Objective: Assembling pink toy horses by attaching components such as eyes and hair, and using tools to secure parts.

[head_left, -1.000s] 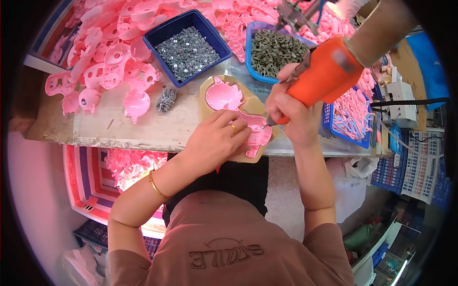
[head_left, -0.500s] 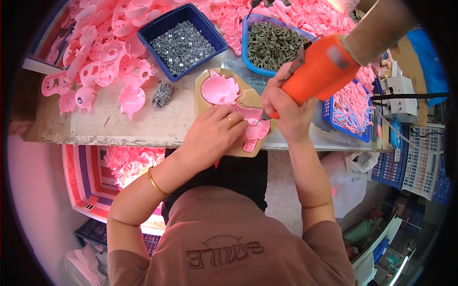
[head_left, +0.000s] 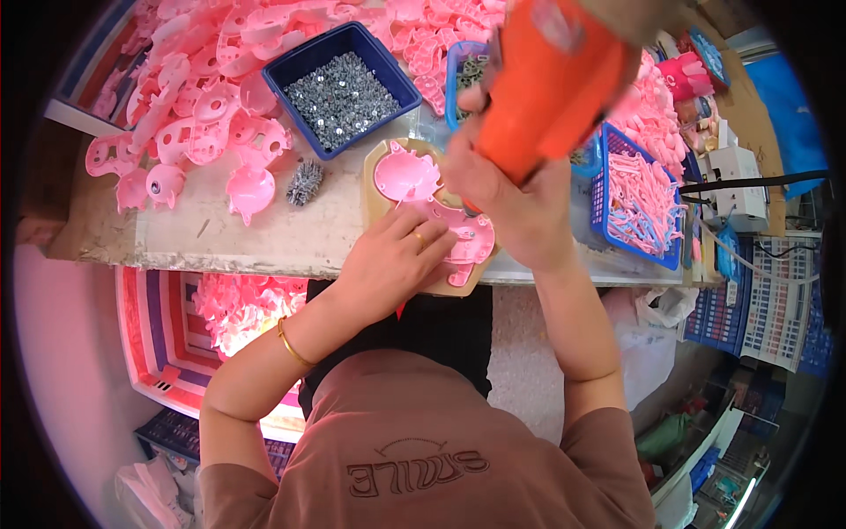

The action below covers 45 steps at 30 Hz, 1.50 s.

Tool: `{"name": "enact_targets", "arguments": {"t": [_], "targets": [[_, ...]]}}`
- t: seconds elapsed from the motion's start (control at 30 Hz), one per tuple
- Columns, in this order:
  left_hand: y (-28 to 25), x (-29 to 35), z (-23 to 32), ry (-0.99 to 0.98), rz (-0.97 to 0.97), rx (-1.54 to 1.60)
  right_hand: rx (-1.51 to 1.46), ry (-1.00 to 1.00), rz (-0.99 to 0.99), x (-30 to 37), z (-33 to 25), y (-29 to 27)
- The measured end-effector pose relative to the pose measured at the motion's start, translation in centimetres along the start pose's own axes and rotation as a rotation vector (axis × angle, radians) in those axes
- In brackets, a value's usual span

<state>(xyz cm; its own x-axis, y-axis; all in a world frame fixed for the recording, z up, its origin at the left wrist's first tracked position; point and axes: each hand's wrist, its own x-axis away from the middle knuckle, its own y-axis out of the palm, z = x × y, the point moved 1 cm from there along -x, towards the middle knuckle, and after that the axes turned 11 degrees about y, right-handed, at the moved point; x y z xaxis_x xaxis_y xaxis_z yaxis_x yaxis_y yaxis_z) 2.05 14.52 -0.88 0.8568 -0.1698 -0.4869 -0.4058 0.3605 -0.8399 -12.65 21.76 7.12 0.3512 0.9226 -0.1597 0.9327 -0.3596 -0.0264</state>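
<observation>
My right hand (head_left: 520, 203) is wrapped round an orange power screwdriver (head_left: 551, 84), held upright above the bench. Its lower end is mostly hidden by the hand, but the tip shows just over a pink plastic shell (head_left: 408, 172). That shell lies in a tan holding block (head_left: 374, 198) near the bench's front edge. It has a round cup at one end and a curved body with a screw in it. My left hand (head_left: 397, 260), fingers bent and together, presses on the shell's near side and steadies it in the block.
A dark blue bin (head_left: 414, 99) of small screws stands behind the block, with a clump of screws (head_left: 305, 182) beside it. Pink shells (head_left: 251, 189) heap up at left. On the right are a light blue tub (head_left: 452, 66) and a blue basket (head_left: 602, 189) of pink strips.
My right hand has moved left and up with the screwdriver, whose tip has shifted off the screw. My left fingers have shifted slightly on the shell.
</observation>
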Motion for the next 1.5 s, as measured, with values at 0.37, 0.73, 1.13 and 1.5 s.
{"name": "enact_targets", "arguments": {"t": [0.37, 0.73, 1.13, 1.5], "targets": [[-0.5, 2.8, 0.2, -0.095, 0.140, 0.037, 0.584, -0.432, 0.384, -0.6, -13.1, -5.4], [-0.5, 2.8, 0.2, -0.176, 0.003, -0.011, 0.258, -0.225, -0.015, -13.9, -12.7, -6.7], [-0.9, 2.5, 0.7, -0.227, 0.146, 0.051, -0.233, -0.210, 0.038, -5.8, -9.7, 0.7], [-1.0, 1.1, -0.3, -0.325, 0.272, 0.101, -0.270, -0.247, -0.024, -5.2, -8.7, 0.4]]}}
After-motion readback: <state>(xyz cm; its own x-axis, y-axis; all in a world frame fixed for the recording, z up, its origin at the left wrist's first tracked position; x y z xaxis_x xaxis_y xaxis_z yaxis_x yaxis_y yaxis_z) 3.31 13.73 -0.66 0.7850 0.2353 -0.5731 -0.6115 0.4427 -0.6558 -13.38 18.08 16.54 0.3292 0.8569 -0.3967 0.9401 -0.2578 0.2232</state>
